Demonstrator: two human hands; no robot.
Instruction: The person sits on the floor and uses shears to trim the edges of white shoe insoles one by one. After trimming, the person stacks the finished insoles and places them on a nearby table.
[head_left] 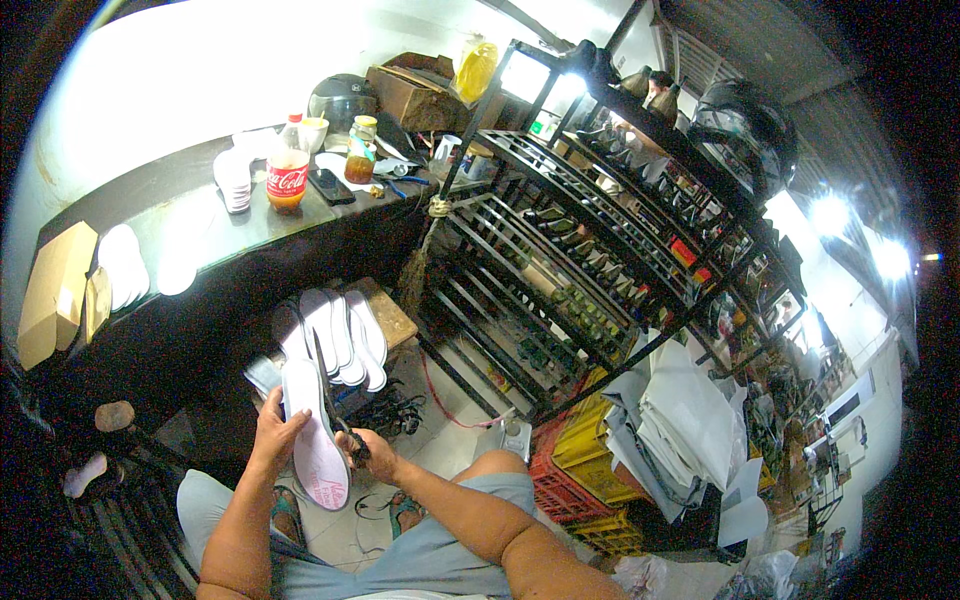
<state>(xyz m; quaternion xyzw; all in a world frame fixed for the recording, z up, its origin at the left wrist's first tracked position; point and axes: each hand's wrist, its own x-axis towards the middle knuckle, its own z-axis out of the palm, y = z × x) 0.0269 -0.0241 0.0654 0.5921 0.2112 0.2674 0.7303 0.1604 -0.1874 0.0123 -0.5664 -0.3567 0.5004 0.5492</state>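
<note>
My left hand (276, 432) grips a long insole (318, 462), white with a pinkish heel end and red print, thumb on top. My right hand (370, 456) is closed around the black handle of what looks like a pair of scissors (356, 446). A dark narrow blade runs up along the insole's right edge; whether the blades are apart I cannot tell. Just beyond, several white insoles (342, 335) lie overlapping on a wooden stool (392, 318). Both hands are above my lap, over the tiled floor.
A dark workbench (240, 240) carries white insoles (124, 266), a soda bottle (287, 180), a phone (331, 186) and a jar (360, 160). On the right stand a metal rack (560, 290) with shoes and plastic crates (580, 450) under white sheets (690, 420). Black straps (392, 412) lie below the stool.
</note>
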